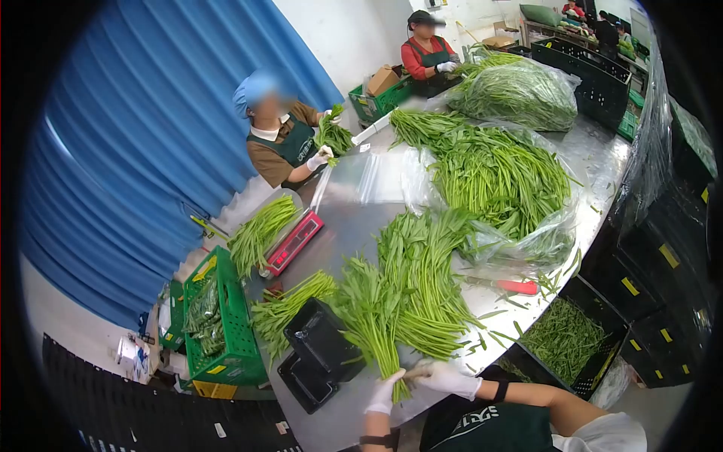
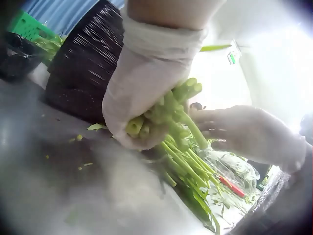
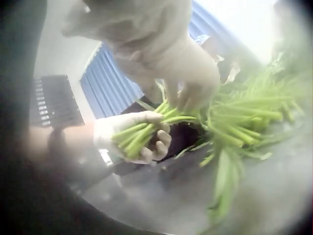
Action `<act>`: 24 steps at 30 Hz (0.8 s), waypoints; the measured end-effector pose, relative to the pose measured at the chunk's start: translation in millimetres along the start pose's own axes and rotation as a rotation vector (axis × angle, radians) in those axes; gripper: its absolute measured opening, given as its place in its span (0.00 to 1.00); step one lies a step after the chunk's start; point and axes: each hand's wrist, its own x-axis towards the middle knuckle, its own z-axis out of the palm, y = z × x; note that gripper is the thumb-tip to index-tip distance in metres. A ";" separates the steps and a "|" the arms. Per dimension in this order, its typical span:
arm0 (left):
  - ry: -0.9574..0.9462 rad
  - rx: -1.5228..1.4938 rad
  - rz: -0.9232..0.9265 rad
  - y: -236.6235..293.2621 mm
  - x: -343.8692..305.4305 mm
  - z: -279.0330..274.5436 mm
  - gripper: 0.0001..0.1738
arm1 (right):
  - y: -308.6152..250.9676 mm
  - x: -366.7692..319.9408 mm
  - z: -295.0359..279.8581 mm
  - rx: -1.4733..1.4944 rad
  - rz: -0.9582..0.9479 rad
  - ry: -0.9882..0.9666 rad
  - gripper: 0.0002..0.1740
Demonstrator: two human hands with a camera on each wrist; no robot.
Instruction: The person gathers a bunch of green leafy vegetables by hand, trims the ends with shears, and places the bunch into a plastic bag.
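Observation:
A bunch of long green leafy stems (image 1: pixel 385 339) is gripped near its cut ends by the gloved left hand (image 1: pixel 382 393). In the left wrist view the left hand (image 2: pixel 142 93) has its fingers curled round the thick stems (image 2: pixel 178 110). The gloved right hand (image 1: pixel 444 378) is beside the left one, close to the stem ends. In the right wrist view the right hand (image 3: pixel 166 58) is just above the bunch (image 3: pixel 134 138), its fingertips at the stems; whether they pinch one is unclear. More stems (image 1: pixel 433 301) lie on the metal table beyond the hands.
Black trays (image 1: pixel 320 339) stand left of the bunch, near a red scale (image 1: pixel 295 242) bearing stems. A red-handled knife (image 1: pixel 517 287) and a large open bag of greens (image 1: pixel 504 177) lie rightward. Green crate (image 1: pixel 248 331) stands left; black crate (image 1: pixel 565 339) right. Two people work across the table.

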 end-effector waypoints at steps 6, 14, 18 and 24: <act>-0.146 -0.205 0.022 26.7 -34.4 27.2 0.13 | 20.5 7.1 -24.4 -0.949 -0.167 0.479 0.35; -0.672 -0.329 0.440 145.9 -92.8 66.4 0.14 | 58.4 14.8 -24.7 -1.135 -0.201 0.346 0.32; -0.759 -0.403 0.555 175.7 -93.6 110.6 0.15 | -0.8 -9.9 -51.5 -0.266 -0.369 0.874 0.26; -0.418 -0.351 0.294 120.5 -87.5 192.4 0.12 | -59.7 -60.9 -95.6 -0.598 -0.814 1.376 0.23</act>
